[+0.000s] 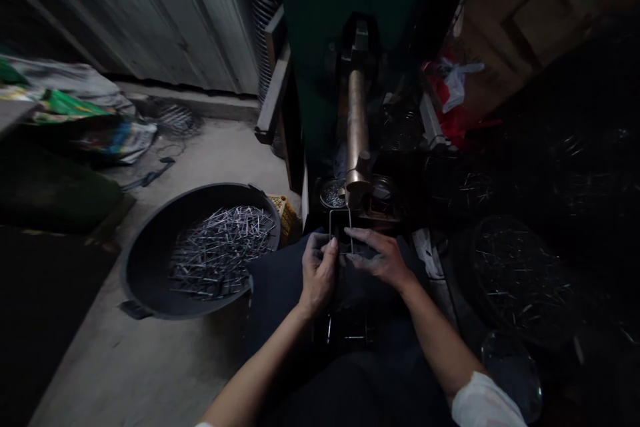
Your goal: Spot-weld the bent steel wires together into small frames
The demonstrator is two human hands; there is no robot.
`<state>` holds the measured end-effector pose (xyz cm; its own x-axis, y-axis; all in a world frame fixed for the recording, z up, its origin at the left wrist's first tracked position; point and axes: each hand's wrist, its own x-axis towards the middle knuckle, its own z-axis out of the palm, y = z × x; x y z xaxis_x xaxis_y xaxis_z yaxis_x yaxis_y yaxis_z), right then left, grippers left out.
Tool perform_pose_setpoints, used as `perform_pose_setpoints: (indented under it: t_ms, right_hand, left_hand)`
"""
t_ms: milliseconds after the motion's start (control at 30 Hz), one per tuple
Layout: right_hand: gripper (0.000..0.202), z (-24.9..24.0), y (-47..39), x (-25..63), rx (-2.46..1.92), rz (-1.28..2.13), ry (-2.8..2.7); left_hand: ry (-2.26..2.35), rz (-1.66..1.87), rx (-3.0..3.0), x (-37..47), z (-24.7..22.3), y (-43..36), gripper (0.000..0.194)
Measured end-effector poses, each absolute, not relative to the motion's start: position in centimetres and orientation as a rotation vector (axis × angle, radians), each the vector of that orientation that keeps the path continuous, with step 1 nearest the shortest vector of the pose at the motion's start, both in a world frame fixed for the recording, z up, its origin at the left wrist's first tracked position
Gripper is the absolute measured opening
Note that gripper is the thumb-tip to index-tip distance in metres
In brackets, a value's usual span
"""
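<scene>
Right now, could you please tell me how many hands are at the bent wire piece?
2: the left hand pinches the bent wire piece on its left side, and the right hand is at its right side. No other hand shows there.

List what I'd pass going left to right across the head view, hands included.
Colourful sacks → black basin → left hand → bent wire frame → right hand → white plastic bag → dimly lit metal pieces.
</scene>
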<state>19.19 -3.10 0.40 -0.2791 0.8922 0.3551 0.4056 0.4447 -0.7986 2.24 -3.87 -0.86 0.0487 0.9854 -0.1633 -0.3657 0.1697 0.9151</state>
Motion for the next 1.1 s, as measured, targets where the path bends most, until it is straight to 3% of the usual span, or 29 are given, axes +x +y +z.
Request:
perform_pose_setpoints:
  t_ms: [867, 1000, 1100]
  right_hand:
    - [0.049, 0.0, -2.3, 19.3, -1.187, 0.845, -1.712]
    - [0.031, -0.4, -0.3, 19.8, -1.276, 0.787, -1.567]
    - [0.031, -0.2, 1.4, 20.4, -1.279, 0.880, -1.501]
  left_hand:
    - [1.027, 1.254, 0.885, 2.5, -1.3, -2.7, 0.027]
    - [1.078, 1.271, 0.960, 2.6, -0.9, 0.1, 0.031]
    - [1.072, 1.304, 1.001, 2.8, -0.6, 2.3, 0.032]
